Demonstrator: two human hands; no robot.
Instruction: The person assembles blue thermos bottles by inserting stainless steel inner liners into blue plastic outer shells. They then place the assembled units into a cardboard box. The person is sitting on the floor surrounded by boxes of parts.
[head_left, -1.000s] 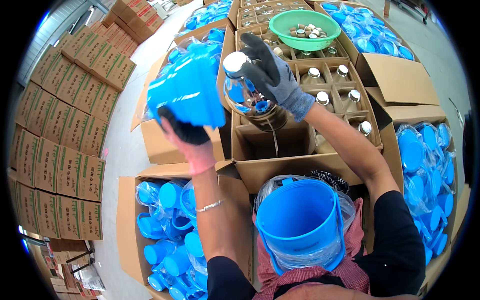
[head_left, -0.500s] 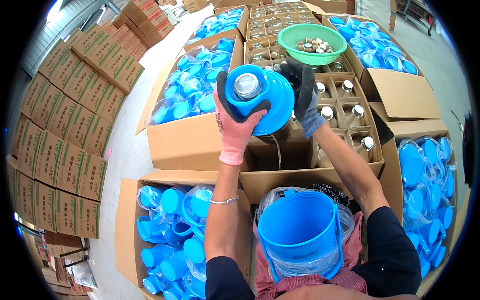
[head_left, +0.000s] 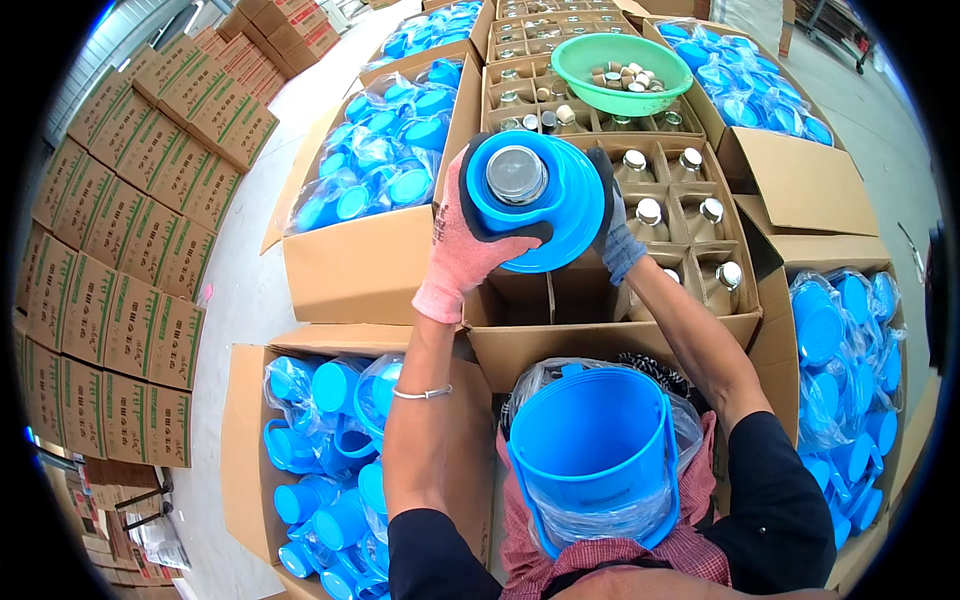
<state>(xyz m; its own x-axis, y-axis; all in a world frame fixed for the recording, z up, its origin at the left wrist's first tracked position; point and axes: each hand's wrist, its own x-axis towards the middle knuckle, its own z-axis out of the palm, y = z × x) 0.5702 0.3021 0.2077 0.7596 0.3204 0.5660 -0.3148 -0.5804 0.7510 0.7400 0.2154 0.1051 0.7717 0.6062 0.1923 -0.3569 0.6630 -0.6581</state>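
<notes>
My left hand, in a pink glove with dark fingertips, is wrapped round the left side of a blue plastic thermos top. A round silver cap or neck shows in the middle of the piece. My right hand, in a grey-blue and black glove, presses against the flared right rim, its fingers partly hidden. Both hands hold the piece above a divided carton of thermos liners with pale or silver tops. Against my lap stands a blue bucket with clear plastic film around it.
A green basin with small stoppers rests on the cartons ahead. Open cartons of bagged blue parts stand front left, far left, far right and near right. Stacked closed cartons line the left side.
My right hand has shifted from above and behind the thermos top to its right rim. The top has turned more toward me, and the dark body below it no longer shows.
</notes>
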